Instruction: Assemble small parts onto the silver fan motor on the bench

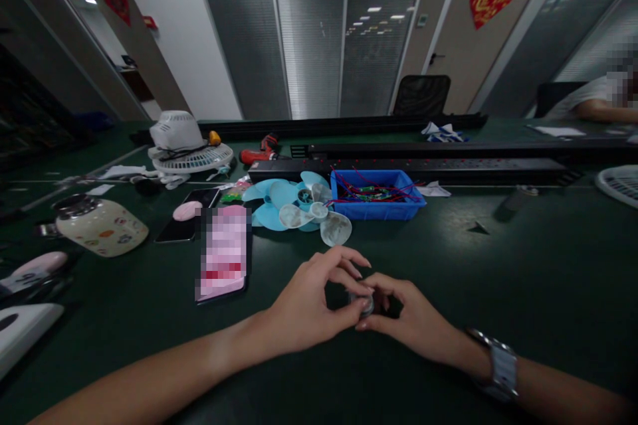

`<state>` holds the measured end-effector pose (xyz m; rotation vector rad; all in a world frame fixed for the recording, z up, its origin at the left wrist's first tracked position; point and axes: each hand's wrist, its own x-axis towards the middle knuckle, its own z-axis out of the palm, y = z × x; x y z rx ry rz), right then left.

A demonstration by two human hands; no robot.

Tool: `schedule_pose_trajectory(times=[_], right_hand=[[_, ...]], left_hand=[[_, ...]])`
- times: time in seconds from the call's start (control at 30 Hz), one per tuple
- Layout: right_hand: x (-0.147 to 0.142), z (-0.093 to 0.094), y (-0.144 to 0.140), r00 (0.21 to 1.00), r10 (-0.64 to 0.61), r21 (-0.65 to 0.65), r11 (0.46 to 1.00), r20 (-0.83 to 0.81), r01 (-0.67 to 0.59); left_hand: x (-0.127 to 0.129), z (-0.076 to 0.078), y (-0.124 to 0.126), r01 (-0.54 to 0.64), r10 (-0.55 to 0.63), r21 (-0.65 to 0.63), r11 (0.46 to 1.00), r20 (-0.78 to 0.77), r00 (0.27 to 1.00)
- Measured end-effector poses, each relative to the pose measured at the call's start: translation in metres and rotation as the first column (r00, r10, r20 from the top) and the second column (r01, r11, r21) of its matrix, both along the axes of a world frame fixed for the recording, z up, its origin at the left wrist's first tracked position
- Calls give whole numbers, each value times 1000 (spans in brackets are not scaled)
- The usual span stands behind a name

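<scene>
My left hand [312, 302] and my right hand [406, 319] meet over the dark green table [523, 265], fingertips pinched together on a small round metal part [365, 303]. Most of the part is hidden by my fingers. A watch [501, 368] sits on my right wrist. Just beyond my hands lie light blue and white fan blades [299, 209] and a blue bin [376, 196] holding red wires and small circuit boards.
A phone [224, 252] lies left of my hands, a second phone [189, 216] and a decorated jar [102, 226] further left. A white fan body on its grille [187, 146], a red screwdriver [262, 149] and black rails [409, 169] lie behind. Another person's arm [605, 109] rests far right.
</scene>
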<state>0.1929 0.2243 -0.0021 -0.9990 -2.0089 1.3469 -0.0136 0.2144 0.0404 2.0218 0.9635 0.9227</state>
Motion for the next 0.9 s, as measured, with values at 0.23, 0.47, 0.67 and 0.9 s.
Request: schedule_pose_trajectory(times=[0.23,0.47,0.67,0.9], right_hand=[[1,-2,0,1000,2,3,1000,28,-2],[1,-5,0,999,-8,12,1000,40,7],[1,-2,0,1000,-6,10,1000,26,6],[0,-2,0,999,-32,12,999,-7,32]], left_hand=[[-3,2,7,112,-106,-95,989,63,992],[7,-8,1,-63,71,-72,995,129,989],[13,-13,-1,-157,167,-75,985,159,973],[20,-14,-6,-192,224,-150,970,243,944]])
